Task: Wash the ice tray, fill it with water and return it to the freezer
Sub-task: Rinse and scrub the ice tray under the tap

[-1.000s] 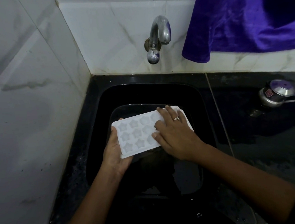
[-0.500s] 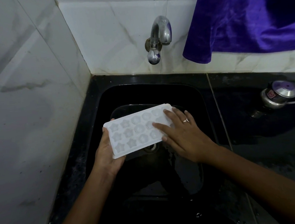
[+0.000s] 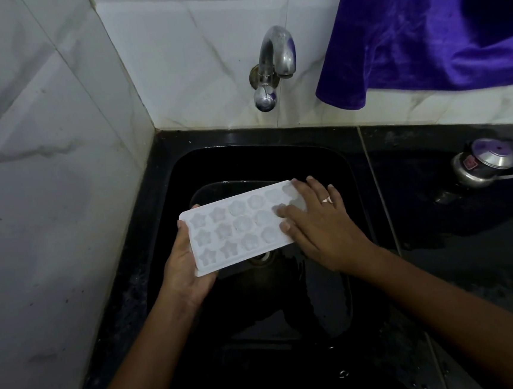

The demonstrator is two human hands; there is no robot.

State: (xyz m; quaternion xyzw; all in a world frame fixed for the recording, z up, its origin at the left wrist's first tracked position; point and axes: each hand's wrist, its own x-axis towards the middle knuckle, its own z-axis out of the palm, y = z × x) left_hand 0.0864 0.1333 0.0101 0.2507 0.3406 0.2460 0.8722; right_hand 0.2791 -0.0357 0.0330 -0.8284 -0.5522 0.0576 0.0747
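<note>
1. While the ice tray hangs over the sink, its long axis runs from one hand to the other, with the end under the right hand lying slightly farther from the person.
2. The left hand grips the tray's short end, thumb on the upper edge and fingers wrapped beneath, so it carries the weight.
3. The right hand lies flat on the opposite end with its fingers straight, covering the last few cells and clasping nothing.
4. Star-shaped and round cells face up between the two hands. The light is dim, so I cannot tell whether they hold water.
5. The drain sits just below the tray's near edge, between the wrists.
6. The tap is on the wall ahead of and above the right hand's fingertips, and no stream shows. That hand is nearer to it, so it is probably the one to reach for it.
7. Beyond the right hand's outer side a dark counter holds a small steel pot, well apart from the tray.
8. A purple cloth hangs above that counter, and a tiled wall stands close on the left hand's outer side.
</note>
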